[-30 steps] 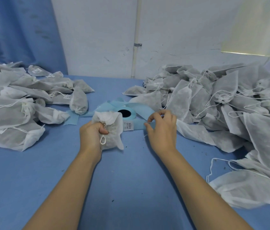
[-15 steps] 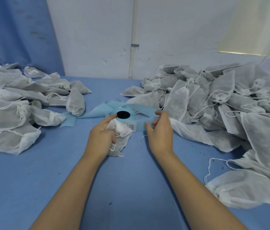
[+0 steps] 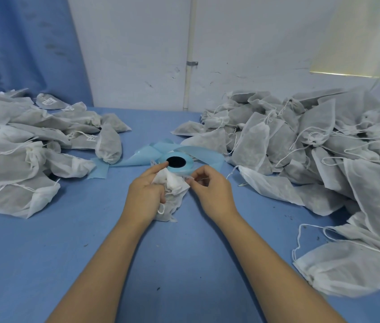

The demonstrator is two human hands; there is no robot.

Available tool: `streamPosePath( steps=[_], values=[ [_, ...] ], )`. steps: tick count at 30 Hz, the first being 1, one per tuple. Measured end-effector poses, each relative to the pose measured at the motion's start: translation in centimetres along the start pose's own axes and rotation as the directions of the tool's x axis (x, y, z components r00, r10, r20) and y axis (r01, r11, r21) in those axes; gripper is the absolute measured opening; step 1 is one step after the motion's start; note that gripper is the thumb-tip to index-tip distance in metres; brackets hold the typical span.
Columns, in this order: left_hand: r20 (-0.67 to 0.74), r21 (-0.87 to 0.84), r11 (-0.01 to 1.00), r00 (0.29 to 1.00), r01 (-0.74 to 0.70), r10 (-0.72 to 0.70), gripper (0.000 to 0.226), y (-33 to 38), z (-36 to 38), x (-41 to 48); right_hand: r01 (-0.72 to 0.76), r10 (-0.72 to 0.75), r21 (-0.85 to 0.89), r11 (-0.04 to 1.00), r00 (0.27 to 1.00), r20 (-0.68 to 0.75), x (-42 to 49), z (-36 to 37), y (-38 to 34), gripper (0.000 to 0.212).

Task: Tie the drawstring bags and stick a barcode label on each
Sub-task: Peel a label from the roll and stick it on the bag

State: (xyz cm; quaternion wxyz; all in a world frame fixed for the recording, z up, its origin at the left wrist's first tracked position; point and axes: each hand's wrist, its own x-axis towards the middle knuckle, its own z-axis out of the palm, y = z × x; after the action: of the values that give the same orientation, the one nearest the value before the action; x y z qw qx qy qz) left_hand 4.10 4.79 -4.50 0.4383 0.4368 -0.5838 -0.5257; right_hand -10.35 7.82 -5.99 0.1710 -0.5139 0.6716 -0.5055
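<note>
My left hand (image 3: 145,194) grips a small white drawstring bag (image 3: 172,197) against the blue table, its forefinger stretched out onto the rim of the blue label roll (image 3: 179,166). A loop of the bag's string hangs below that hand. My right hand (image 3: 212,190) is just right of the bag, thumb and forefinger pinching a small white barcode label (image 3: 187,177) at the roll's near edge. The label is mostly hidden by the fingers.
A heap of bags with barcode labels (image 3: 16,155) lies at the left. A larger heap of bags with loose strings (image 3: 312,145) fills the right side. Spent blue backing tape (image 3: 137,159) trails left from the roll. A white wall stands behind the table (image 3: 184,264).
My left hand carried the bag right and forward up to the roll. My right hand went from the roll's right side to its near edge and pinched a label.
</note>
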Motion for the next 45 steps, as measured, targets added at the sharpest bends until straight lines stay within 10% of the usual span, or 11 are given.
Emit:
streamPosePath(
  steps=[18, 34, 45],
  values=[
    [-0.024, 0.023, 0.997, 0.997, -0.078, 0.078, 0.06, -0.1, 0.8, 0.0, -0.097, 0.094, 0.111, 0.989, 0.995, 0.039, 0.4, 0.2, -0.1, 0.005],
    [0.111, -0.096, 0.99, 0.987, -0.102, 0.112, 0.078, -0.2, 0.0, -0.4, -0.261, 0.3, 0.596, 0.759, 0.953, 0.035, -0.4, -2.0, -1.0, 0.016],
    [-0.092, -0.227, 0.96, 0.985, -0.166, 0.149, 0.034, 0.1, 2.8, -0.9, -0.23, 0.437, 0.862, 0.453, 0.899, 0.01, -2.4, -3.6, -1.0, 0.012]
  ],
)
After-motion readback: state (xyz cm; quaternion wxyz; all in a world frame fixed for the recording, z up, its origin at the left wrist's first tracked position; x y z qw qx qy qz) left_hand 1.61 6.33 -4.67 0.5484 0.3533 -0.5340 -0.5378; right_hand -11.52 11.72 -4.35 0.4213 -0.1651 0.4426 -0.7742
